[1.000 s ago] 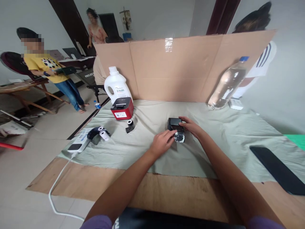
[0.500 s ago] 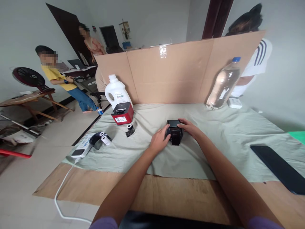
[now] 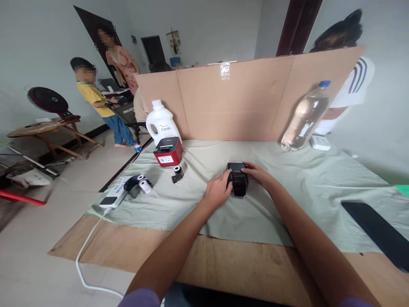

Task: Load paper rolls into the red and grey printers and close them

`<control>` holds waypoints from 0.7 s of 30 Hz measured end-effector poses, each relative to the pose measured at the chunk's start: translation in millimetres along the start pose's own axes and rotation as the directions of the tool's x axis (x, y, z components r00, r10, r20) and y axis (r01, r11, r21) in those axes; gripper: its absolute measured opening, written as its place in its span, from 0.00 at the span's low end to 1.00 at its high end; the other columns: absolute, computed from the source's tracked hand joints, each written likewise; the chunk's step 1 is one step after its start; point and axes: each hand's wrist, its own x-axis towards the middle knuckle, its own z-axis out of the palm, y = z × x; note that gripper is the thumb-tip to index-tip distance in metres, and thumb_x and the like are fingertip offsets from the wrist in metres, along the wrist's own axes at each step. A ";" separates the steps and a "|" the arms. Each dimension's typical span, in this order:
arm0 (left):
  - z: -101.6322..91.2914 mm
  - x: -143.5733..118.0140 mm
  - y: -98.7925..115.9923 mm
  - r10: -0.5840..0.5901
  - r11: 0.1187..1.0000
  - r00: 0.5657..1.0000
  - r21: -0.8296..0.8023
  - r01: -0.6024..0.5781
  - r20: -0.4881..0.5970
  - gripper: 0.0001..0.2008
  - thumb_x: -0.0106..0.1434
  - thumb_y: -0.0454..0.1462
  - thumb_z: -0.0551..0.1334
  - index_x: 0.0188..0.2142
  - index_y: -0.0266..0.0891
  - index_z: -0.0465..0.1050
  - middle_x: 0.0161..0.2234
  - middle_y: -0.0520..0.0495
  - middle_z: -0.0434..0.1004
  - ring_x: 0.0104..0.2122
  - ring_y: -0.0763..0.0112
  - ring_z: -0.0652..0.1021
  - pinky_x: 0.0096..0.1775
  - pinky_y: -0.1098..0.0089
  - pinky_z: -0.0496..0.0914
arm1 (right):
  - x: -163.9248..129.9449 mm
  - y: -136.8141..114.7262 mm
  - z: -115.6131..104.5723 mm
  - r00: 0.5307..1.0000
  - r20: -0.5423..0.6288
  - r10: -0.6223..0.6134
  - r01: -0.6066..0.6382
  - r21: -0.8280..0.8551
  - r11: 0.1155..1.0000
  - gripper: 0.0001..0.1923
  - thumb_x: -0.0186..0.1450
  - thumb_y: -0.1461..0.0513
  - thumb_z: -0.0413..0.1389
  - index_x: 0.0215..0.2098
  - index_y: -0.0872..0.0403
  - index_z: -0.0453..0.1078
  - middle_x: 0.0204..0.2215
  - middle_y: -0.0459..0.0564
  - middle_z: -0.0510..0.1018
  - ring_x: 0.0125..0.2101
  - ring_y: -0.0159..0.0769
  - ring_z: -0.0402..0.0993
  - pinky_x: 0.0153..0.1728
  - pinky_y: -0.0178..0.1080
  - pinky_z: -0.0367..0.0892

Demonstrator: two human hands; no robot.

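Observation:
A small black printer stands on the grey-green cloth in the middle of the table. My left hand presses against its left side, fingers wrapped on it. From the right, my right hand rests on its top edge. To the left stand a red and black printer and, near it, a small paper roll in a black holder.
A cardboard screen closes the back. A white jug stands back left, a clear water bottle back right. Paper rolls and a power strip lie at left, a black flat object at right. People stand beyond.
The shiny open part of the black printer seen a second ago no longer shows; the printer now looks all black. My left hand moved from its front to its left side.

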 end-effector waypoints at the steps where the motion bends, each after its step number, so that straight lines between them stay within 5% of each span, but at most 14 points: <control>1: -0.1 -0.4 0.4 -0.003 1.000 1.000 0.001 0.003 0.002 0.27 0.70 0.39 0.52 0.66 0.39 0.56 0.47 0.40 0.79 0.47 0.58 0.77 0.50 0.61 0.71 | 0.7 0.3 -0.1 1.000 -0.006 0.005 -0.005 0.002 1.000 0.34 0.58 0.51 0.61 0.61 0.50 0.66 0.61 0.57 0.70 0.59 0.50 0.65 0.48 0.44 0.64; 21: 4.2 -2.9 -6.1 0.047 0.995 0.998 -0.094 -0.044 0.036 0.28 0.71 0.40 0.49 0.69 0.37 0.52 0.59 0.40 0.71 0.54 0.58 0.73 0.57 0.60 0.66 | -8.3 -14.0 6.5 0.998 -0.061 0.024 -0.023 0.018 1.000 0.31 0.57 0.57 0.61 0.59 0.52 0.70 0.58 0.57 0.73 0.54 0.49 0.70 0.47 0.45 0.66</control>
